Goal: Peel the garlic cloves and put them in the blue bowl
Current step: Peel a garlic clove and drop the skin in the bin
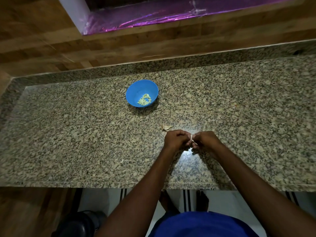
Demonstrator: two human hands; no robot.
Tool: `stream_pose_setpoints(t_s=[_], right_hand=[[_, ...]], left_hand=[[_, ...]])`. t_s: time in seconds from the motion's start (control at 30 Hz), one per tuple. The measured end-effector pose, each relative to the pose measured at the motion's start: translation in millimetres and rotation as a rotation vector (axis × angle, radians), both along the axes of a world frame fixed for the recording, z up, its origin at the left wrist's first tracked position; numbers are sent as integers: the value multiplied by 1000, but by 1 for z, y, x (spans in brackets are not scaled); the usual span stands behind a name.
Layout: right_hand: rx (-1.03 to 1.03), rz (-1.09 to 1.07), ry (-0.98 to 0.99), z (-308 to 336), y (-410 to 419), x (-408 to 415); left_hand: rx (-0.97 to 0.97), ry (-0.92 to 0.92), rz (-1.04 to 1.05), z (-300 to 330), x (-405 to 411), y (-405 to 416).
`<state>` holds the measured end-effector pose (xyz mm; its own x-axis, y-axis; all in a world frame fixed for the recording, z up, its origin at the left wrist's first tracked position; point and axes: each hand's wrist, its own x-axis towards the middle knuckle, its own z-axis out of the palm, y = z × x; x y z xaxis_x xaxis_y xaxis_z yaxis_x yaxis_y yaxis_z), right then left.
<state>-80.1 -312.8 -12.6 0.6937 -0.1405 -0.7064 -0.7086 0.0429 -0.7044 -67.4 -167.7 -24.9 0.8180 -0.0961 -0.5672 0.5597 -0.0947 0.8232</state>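
A blue shirt (203,224) fills the bottom edge, both forearms reaching out over the granite countertop (85,134). The left hand (176,140) and right hand (206,141) meet fingertip to fingertip, fingers curled tight, pinching a small garlic clove (191,138) between them; a strip of skin trails from it. Loose garlic skins (167,127) lie just beyond. Further back, well apart, the blue bowl (135,89) holds peeled cloves (145,99).

Garlic clove (191,138) (mostly hidden by hands (191,141))
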Motion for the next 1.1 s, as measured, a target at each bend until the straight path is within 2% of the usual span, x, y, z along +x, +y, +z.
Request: stream_pose_setpoints(t_s=[0.07,0.17,0.23,0.37,0.5,0.6,0.67,0.87,1.03,1.1], right_hand=[[24,-26,73,1,2,2],[-55,-6,82,0,3,1],[-160,36,9,-3,2,-2],[-509,274,-134,-7,3,-8],[-679,368,-189,-7,8,-12],[-792,447,-219,-4,8,-12],[-859,485,-231,-1,8,-10],[-982,586,-300,11,21,1],[-959,653,-356,17,48,18],[-968,687,-374,17,57,26]], left_hand=[[15,14,1,1,-3,-1],[72,13,-12,1,-5,-2],[113,2,-23,3,-6,-3],[181,-42,-44,6,-10,-9],[389,-125,-70,7,-16,-18],[558,-245,-175,10,-18,-21],[602,-300,-201,10,-19,-18],[700,-344,-106,11,-15,11],[794,-314,128,17,7,49],[782,-348,138,18,19,60]])
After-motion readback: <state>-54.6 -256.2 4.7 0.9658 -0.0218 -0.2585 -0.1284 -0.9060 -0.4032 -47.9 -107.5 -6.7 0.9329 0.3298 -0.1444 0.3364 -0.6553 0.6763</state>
